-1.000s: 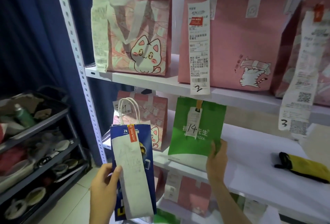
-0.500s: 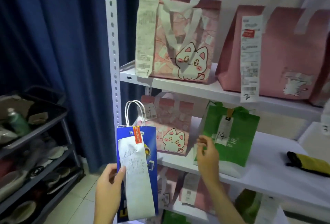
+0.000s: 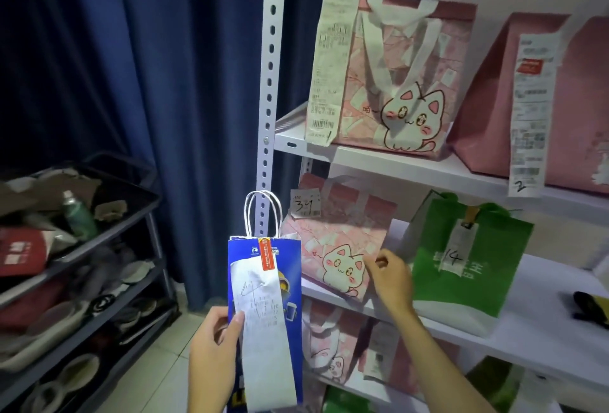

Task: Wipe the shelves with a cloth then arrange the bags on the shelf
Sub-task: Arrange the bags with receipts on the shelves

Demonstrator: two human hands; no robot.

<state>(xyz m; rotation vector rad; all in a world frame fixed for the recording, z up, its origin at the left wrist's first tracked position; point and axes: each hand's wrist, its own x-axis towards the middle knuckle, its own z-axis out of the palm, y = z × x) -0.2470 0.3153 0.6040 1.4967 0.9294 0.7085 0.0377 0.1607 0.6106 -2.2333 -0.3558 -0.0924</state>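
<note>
Three pink cat-print fabric bags show: one on the upper shelf (image 3: pixel 379 157), one on the middle, one below. One tall blue paper bag (image 3: pixel 283 314) stands upright, long axis vertical, white twisted handles up, gripped by the left hand (image 3: pixel 214 343). The right hand (image 3: pixel 392 276), fingers curled, pinches the middle cat-print bag (image 3: pixel 333 248) beside one green fabric bag (image 3: pixel 461 267).

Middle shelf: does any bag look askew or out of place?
Yes. The pink cat bag tagged 34 leans back and sits crooked, while the green bag beside it stands upright. The right hand is at the pink bag's edge. The left hand holds a blue bag, not yet shelved.
</note>
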